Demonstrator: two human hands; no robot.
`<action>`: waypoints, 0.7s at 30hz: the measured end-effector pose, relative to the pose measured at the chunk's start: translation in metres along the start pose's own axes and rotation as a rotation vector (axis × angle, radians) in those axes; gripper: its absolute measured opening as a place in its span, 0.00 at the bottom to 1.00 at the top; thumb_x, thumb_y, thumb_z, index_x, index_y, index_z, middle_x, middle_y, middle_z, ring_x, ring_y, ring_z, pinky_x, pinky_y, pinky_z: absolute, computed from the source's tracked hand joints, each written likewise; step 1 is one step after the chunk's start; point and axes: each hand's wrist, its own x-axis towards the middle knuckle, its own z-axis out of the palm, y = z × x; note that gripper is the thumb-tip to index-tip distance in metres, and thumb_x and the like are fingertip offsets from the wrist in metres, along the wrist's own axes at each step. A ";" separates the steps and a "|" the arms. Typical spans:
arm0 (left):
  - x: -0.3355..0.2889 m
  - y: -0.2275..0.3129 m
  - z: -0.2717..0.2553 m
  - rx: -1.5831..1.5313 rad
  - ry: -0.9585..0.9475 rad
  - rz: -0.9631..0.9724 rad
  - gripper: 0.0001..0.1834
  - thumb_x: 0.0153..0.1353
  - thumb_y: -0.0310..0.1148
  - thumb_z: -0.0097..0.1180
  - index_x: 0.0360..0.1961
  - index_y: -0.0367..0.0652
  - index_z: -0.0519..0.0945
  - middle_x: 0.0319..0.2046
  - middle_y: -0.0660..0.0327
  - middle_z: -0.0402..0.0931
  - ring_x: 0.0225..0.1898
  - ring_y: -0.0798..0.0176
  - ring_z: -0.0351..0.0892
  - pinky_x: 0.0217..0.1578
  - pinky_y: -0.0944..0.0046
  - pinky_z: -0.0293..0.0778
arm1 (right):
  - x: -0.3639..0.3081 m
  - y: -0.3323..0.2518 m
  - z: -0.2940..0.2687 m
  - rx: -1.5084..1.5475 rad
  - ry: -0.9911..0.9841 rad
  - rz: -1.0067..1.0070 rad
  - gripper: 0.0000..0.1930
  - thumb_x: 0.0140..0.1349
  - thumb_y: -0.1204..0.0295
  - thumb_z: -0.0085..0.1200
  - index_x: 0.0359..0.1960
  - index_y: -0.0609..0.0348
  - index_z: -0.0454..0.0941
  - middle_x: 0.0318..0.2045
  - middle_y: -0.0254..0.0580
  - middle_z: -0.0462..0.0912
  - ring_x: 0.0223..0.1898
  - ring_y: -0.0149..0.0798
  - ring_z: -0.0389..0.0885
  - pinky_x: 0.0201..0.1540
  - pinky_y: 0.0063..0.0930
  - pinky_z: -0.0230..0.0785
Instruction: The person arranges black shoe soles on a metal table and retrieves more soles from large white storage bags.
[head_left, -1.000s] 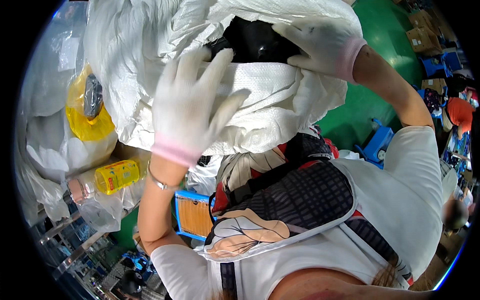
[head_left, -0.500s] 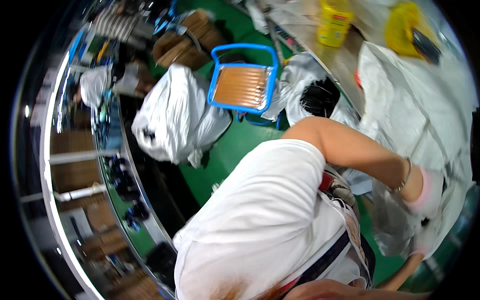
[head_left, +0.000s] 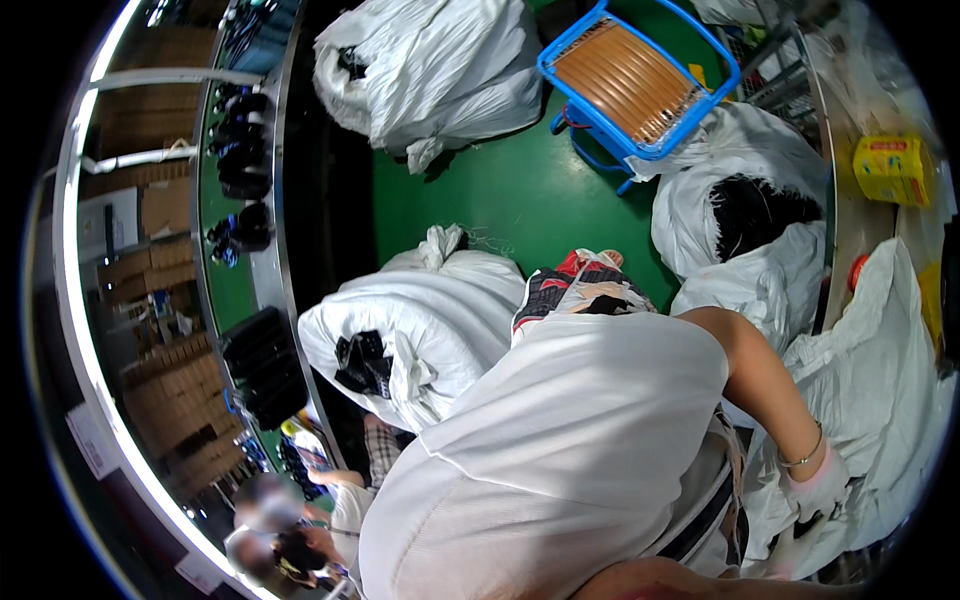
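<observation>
My left hand (head_left: 818,488), in a white glove with a pink cuff and a bracelet above it, is at the lower part of a large white woven sack (head_left: 870,400) on the right. Its fingers are curled down, closed round something I cannot make out. A small black piece (head_left: 806,524) shows beneath them. My right hand (head_left: 778,566), also gloved, is close below, mostly lost in the blur and shade at the rim, its fingers hidden. My white-sleeved left arm and torso cover the middle foreground.
A blue-framed chair (head_left: 640,75) stands at the top. White sacks lie round the green floor: one (head_left: 440,70) upper left, a tied one (head_left: 440,300) left, an open one (head_left: 690,210) with black contents. A yellow container (head_left: 893,170) is far right. People (head_left: 330,530) sit lower left by a bench.
The view has swung, so the chair and sacks sit higher and farther right, and the tied sack and people now show. Both hands appear lower and stay close together at the white sack.
</observation>
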 end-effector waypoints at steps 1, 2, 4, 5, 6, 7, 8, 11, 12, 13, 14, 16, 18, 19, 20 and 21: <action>-0.002 0.000 0.002 0.022 0.018 -0.004 0.13 0.61 0.43 0.47 0.40 0.58 0.82 0.44 0.64 0.78 0.48 0.57 0.78 0.42 0.54 0.76 | 0.002 0.004 -0.001 0.042 -0.001 -0.013 0.38 0.62 0.65 0.57 0.67 0.70 0.52 0.66 0.58 0.60 0.65 0.48 0.61 0.65 0.31 0.51; -0.005 0.001 0.001 0.050 0.026 -0.006 0.13 0.61 0.43 0.47 0.40 0.60 0.82 0.44 0.65 0.78 0.48 0.57 0.77 0.42 0.54 0.76 | 0.005 0.005 0.000 -0.154 0.017 -0.046 0.37 0.64 0.62 0.53 0.68 0.69 0.51 0.66 0.58 0.59 0.66 0.50 0.59 0.66 0.32 0.50; -0.005 0.004 0.003 0.098 0.018 -0.017 0.12 0.60 0.44 0.48 0.41 0.63 0.81 0.43 0.65 0.78 0.48 0.58 0.77 0.42 0.55 0.76 | 0.006 0.009 0.003 -0.197 0.082 -0.069 0.36 0.63 0.61 0.53 0.68 0.67 0.53 0.66 0.58 0.60 0.66 0.51 0.59 0.67 0.35 0.50; -0.005 0.006 0.002 0.105 0.036 -0.020 0.12 0.60 0.44 0.48 0.40 0.63 0.82 0.43 0.65 0.78 0.48 0.57 0.77 0.42 0.55 0.75 | 0.003 0.008 0.006 -0.191 0.122 -0.076 0.36 0.63 0.61 0.53 0.68 0.65 0.53 0.66 0.58 0.60 0.67 0.52 0.58 0.67 0.36 0.50; -0.006 0.010 0.002 0.108 0.055 -0.018 0.12 0.59 0.45 0.49 0.40 0.62 0.82 0.43 0.65 0.78 0.48 0.57 0.77 0.43 0.54 0.75 | 0.000 0.005 0.012 -0.181 0.161 -0.081 0.36 0.62 0.60 0.54 0.68 0.64 0.54 0.65 0.58 0.61 0.67 0.53 0.58 0.67 0.37 0.50; -0.006 0.014 0.001 0.105 0.074 -0.012 0.12 0.59 0.46 0.49 0.40 0.62 0.82 0.44 0.65 0.78 0.48 0.57 0.77 0.43 0.54 0.75 | -0.005 0.003 0.017 -0.174 0.197 -0.078 0.36 0.62 0.60 0.54 0.68 0.63 0.55 0.65 0.58 0.61 0.67 0.53 0.58 0.67 0.38 0.50; -0.005 0.019 0.000 0.089 0.079 -0.033 0.13 0.59 0.47 0.49 0.39 0.61 0.82 0.43 0.65 0.79 0.47 0.56 0.77 0.43 0.54 0.75 | -0.012 -0.001 0.022 -0.168 0.234 -0.067 0.36 0.61 0.60 0.54 0.68 0.62 0.55 0.65 0.59 0.62 0.67 0.54 0.58 0.67 0.39 0.50; -0.009 0.027 -0.005 0.046 0.053 -0.107 0.14 0.57 0.49 0.50 0.36 0.57 0.83 0.41 0.62 0.80 0.46 0.55 0.77 0.44 0.53 0.74 | -0.022 -0.022 0.034 -0.199 0.283 -0.034 0.36 0.61 0.57 0.53 0.68 0.59 0.57 0.65 0.59 0.62 0.67 0.55 0.57 0.67 0.41 0.49; -0.004 0.028 -0.009 0.033 0.034 -0.103 0.15 0.57 0.49 0.50 0.35 0.55 0.84 0.40 0.61 0.80 0.46 0.54 0.77 0.43 0.53 0.73 | -0.028 -0.031 0.033 -0.222 0.298 0.002 0.36 0.61 0.55 0.52 0.68 0.58 0.56 0.65 0.59 0.62 0.67 0.55 0.57 0.68 0.41 0.49; -0.012 0.029 -0.012 -0.011 0.034 -0.181 0.15 0.56 0.49 0.51 0.33 0.54 0.84 0.38 0.59 0.81 0.45 0.53 0.77 0.42 0.52 0.73 | -0.021 -0.007 0.037 -0.310 0.301 -0.108 0.34 0.64 0.60 0.50 0.69 0.56 0.55 0.68 0.57 0.55 0.69 0.52 0.55 0.68 0.39 0.48; -0.017 0.031 -0.019 -0.077 0.043 -0.211 0.16 0.55 0.50 0.51 0.32 0.53 0.85 0.36 0.58 0.81 0.44 0.53 0.77 0.41 0.51 0.72 | -0.025 -0.033 0.033 -0.292 0.285 -0.040 0.36 0.60 0.60 0.53 0.69 0.59 0.55 0.68 0.57 0.57 0.69 0.52 0.55 0.69 0.40 0.48; -0.036 0.024 0.010 -0.056 0.385 -0.259 0.12 0.52 0.45 0.53 0.26 0.52 0.84 0.34 0.60 0.77 0.43 0.52 0.74 0.45 0.52 0.69 | -0.005 -0.049 0.034 -0.246 0.335 -0.145 0.38 0.56 0.65 0.58 0.67 0.66 0.57 0.65 0.55 0.63 0.67 0.50 0.59 0.68 0.37 0.50; -0.040 0.022 0.005 0.050 0.251 -0.350 0.10 0.48 0.42 0.57 0.31 0.55 0.82 0.36 0.61 0.74 0.43 0.54 0.72 0.45 0.54 0.68 | -0.001 -0.046 0.022 0.055 0.233 -0.051 0.35 0.57 0.62 0.57 0.64 0.67 0.61 0.60 0.56 0.68 0.63 0.49 0.65 0.66 0.35 0.53; -0.033 0.015 -0.013 -0.029 0.092 -0.311 0.13 0.43 0.41 0.60 0.34 0.56 0.82 0.35 0.62 0.73 0.43 0.55 0.72 0.43 0.55 0.68 | -0.005 -0.042 0.018 0.079 0.297 -0.017 0.33 0.59 0.60 0.55 0.62 0.67 0.64 0.59 0.57 0.70 0.62 0.49 0.67 0.65 0.35 0.54; -0.025 0.008 -0.029 -0.119 -0.062 -0.276 0.18 0.38 0.39 0.64 0.36 0.56 0.81 0.33 0.62 0.71 0.43 0.55 0.71 0.42 0.56 0.67 | -0.011 -0.035 0.013 0.095 0.358 0.026 0.31 0.60 0.58 0.54 0.60 0.67 0.67 0.57 0.59 0.72 0.60 0.50 0.69 0.64 0.35 0.55; -0.020 0.003 -0.045 -0.089 -0.085 -0.163 0.17 0.42 0.36 0.62 0.38 0.53 0.82 0.32 0.62 0.71 0.39 0.56 0.71 0.40 0.55 0.67 | -0.017 -0.039 0.000 0.207 0.299 0.097 0.29 0.63 0.55 0.49 0.59 0.66 0.68 0.55 0.58 0.74 0.58 0.52 0.71 0.62 0.35 0.58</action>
